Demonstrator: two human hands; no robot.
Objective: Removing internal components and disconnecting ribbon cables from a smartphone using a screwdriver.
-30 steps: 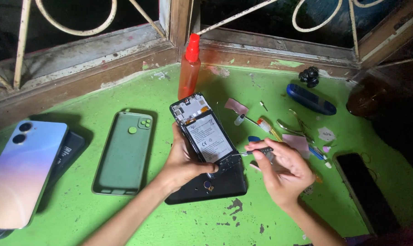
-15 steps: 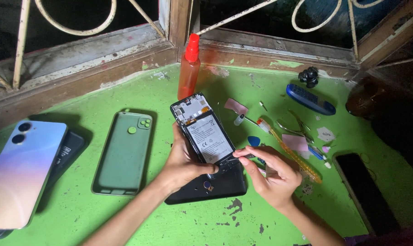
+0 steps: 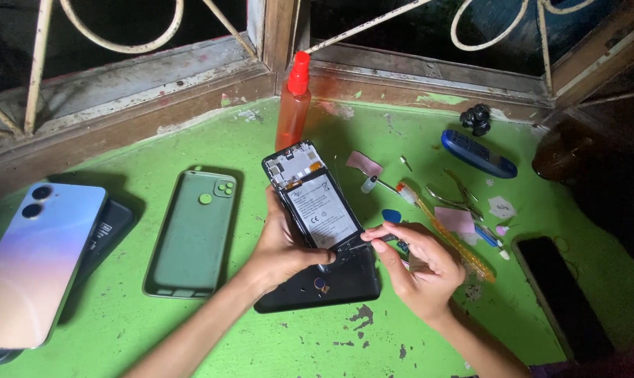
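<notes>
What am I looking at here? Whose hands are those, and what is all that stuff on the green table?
The picture comes from a camera worn on a person's head, looking down at their own two bare hands. The left hand steadies an opened phone with its insides and battery showing. The right hand pinches a thin dark tool at the phone's lower edge. Under the phone lies its black back cover. On the green table are also a green phone case, a shiny pastel phone, an orange bottle, tweezers and a blue phone.

Right hand point(image 3: 418, 269) now at phone point(image 3: 313, 203)
</notes>
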